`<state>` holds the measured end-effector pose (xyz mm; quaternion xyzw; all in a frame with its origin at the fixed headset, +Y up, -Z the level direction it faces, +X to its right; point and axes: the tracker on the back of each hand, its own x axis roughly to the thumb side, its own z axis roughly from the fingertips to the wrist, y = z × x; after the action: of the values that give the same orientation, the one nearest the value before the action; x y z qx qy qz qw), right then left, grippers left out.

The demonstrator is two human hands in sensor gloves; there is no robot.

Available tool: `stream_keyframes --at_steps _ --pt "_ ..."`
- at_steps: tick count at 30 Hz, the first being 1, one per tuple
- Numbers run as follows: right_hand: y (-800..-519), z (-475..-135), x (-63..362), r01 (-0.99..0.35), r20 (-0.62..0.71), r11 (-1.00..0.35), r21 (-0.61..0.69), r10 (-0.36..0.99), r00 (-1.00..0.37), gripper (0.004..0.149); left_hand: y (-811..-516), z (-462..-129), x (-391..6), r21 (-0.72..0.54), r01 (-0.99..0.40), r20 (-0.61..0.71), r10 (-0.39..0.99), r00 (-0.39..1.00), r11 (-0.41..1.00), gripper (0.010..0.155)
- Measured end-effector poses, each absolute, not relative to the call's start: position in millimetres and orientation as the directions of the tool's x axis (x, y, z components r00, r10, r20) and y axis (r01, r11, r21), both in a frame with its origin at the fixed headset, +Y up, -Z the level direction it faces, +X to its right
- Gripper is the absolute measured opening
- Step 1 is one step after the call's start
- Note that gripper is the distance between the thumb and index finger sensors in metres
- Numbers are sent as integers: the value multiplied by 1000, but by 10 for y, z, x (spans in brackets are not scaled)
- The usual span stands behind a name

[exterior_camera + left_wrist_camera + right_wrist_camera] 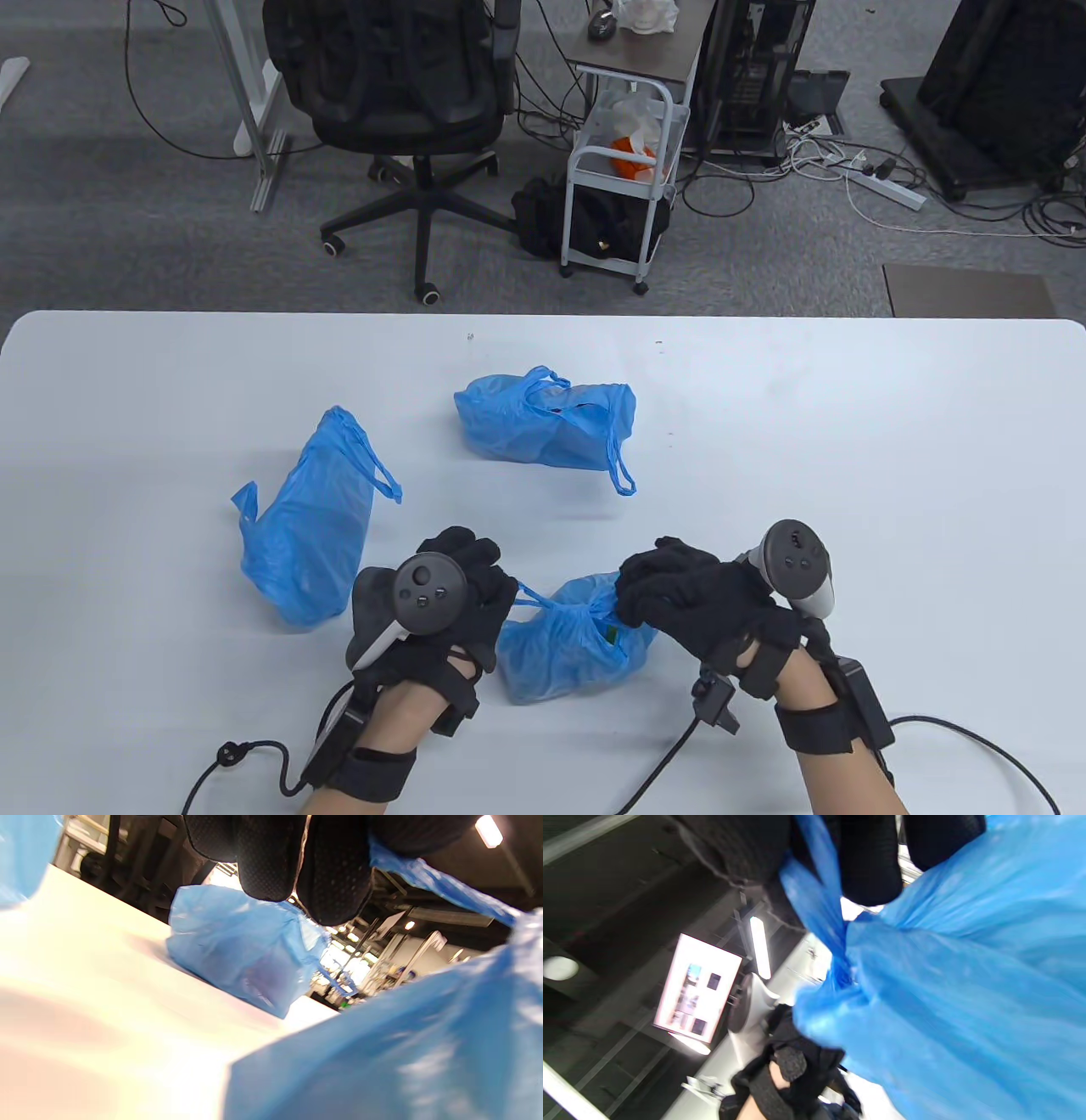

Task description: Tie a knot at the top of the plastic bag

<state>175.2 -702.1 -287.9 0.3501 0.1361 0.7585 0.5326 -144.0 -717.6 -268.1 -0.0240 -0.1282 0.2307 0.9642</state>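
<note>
A white table [764, 441] with rounded corners fills the lower part of the table view. Beyond it lies grey carpet with a black office chair [399, 102], a small white cart [624, 161] holding something orange, a computer tower [751, 76] and a tangle of cables with a power strip [882, 182].

Three blue plastic bags lie on the table. The near bag [564, 649] sits close to the front edge between the hands; its handles run roughly left to right across its top, already crossed into a twist at the middle. The left hand [450, 594] pinches one handle [530, 594], drawn taut toward the left. The right hand [704, 603] has its fingers curled tight around the other handle at the bag's upper right. The left bag [310, 526] lies long, its axis running from near-left to far-right, handles loose. The far bag [547, 420] sits behind, handles untied, one loop trailing toward the front.
</note>
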Motion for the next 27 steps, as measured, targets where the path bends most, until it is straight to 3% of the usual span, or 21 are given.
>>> stream_keyframes --at_steps 4,7,9,12,13,14,16,19,24,27 --pt "-7055 -2923 1924 -560 370 -646 519 761 -534 34 -7255 -2773 -1550 -111 -280 157 295 943 954 40" --pt "-7119 -2955 2014 -554 265 -623 552 761 -591 33 -7314 -2814 -1583 -165 -314 148 339 929 935 41" --pt "-7183 -2981 2066 -512 197 -694 506 671 -715 35 -7274 -2808 -1635 -139 -293 123 310 943 946 39" --pt "-7173 -3031 2020 -546 311 -649 530 747 -587 36 -7216 -2778 -1630 -148 -424 139 443 886 894 40" --pt "-7138 -3002 1974 -574 339 -661 483 746 -574 42 -7179 -2741 -1550 -147 -450 175 471 865 881 42" --pt "-7111 -2970 1938 -553 365 -700 452 711 -601 55 -7143 -2704 -1468 -147 -446 212 468 858 883 45" --pt "-7076 -2886 1821 -445 395 -735 512 662 -638 75 -7033 -2597 -1272 -164 -398 303 431 850 902 51" --pt "-7070 -2795 1643 -342 445 -769 541 606 -659 88 -6900 -2466 -1076 -155 -309 392 345 853 938 56" --pt "-7358 -2746 1323 -143 534 -851 505 438 -723 94 -7084 -2266 -1103 -164 -134 496 199 845 977 68" --pt "-7434 -2780 1220 -154 555 -888 433 397 -731 83 -7358 -2153 -1205 -153 21 495 58 867 988 84"
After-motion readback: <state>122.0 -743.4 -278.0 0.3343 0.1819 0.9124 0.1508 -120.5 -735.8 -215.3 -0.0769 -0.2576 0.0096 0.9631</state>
